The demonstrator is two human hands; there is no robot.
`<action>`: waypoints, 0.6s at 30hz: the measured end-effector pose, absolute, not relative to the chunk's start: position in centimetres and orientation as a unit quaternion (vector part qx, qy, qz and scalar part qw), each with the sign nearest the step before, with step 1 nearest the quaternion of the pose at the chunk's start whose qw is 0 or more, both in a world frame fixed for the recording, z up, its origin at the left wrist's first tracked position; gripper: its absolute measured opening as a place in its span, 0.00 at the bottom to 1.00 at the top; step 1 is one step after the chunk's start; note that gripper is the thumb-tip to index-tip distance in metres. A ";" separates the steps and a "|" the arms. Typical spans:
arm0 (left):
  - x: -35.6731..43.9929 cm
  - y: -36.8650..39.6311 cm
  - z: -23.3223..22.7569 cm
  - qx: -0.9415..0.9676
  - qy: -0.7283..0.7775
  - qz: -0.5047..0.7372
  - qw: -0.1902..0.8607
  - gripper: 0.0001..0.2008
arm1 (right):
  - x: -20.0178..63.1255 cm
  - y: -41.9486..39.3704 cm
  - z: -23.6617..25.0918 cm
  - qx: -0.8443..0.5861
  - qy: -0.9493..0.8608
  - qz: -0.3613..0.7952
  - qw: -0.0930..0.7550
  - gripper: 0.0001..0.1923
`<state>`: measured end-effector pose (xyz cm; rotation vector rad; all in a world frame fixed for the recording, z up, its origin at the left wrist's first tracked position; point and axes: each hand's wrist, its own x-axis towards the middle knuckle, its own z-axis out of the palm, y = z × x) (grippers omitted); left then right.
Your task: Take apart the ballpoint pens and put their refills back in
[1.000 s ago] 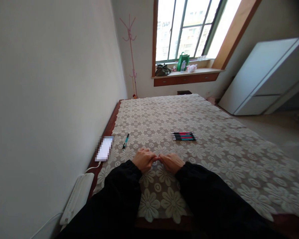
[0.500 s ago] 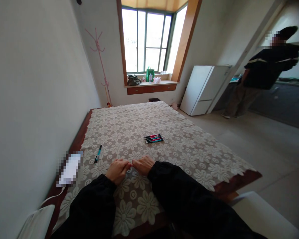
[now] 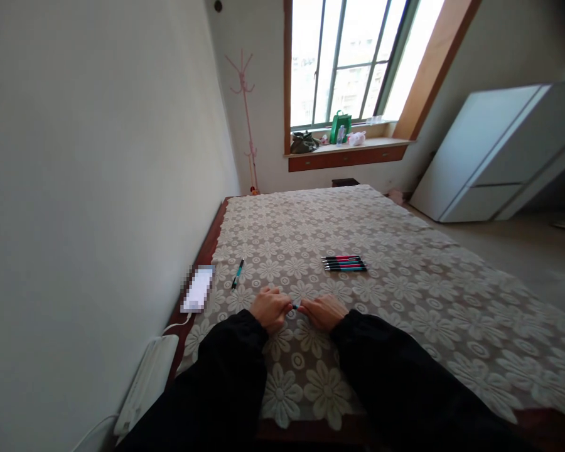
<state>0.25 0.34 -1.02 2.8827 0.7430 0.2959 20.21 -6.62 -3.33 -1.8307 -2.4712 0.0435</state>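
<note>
Resting low on the lace tablecloth (image 3: 405, 301), the left hand (image 3: 269, 309) and the right hand (image 3: 324, 311) meet at their fingertips, and between them a small pen (image 3: 295, 306) shows — only a short dark and teal piece of it. Both hands are curled and pinch this pen from its two ends; most of its length is covered by the fingers, so its shape is hard to make out. Black sleeves (image 3: 226, 376) cover both arms up to the wrists.

A little beyond the right hand lies a row of pens (image 3: 344, 263), side by side and touching, with red and teal barrels; how many exactly I cannot count with certainty. To the left, apart from the hands, a single teal pen (image 3: 237, 272) lies at a slant, and near it, at the table edge, a phone (image 3: 196, 289) which is blurred out. A white cable (image 3: 175, 322) goes from it toward a white object (image 3: 144, 383) by the wall, cut partly by the sleeve.

Farther away stand a pink coat rack (image 3: 245, 119), a windowsill (image 3: 348, 145) with a green bag (image 3: 339, 127) and small items too far to tell, and a white cabinet (image 3: 494, 157) cut off at the right edge.
</note>
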 end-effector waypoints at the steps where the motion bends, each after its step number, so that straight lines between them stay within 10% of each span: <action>1: 0.2 0.4 -1.1 0.961 0.250 0.094 0.078 0.12 | 20.1 -6.7 -3.3 -0.594 -0.804 0.007 0.032 0.22; 18: -0.3 0.9 -1.5 0.943 0.277 0.151 0.110 0.21 | 20.6 -6.5 -3.2 -0.547 -0.825 -0.001 0.139 0.15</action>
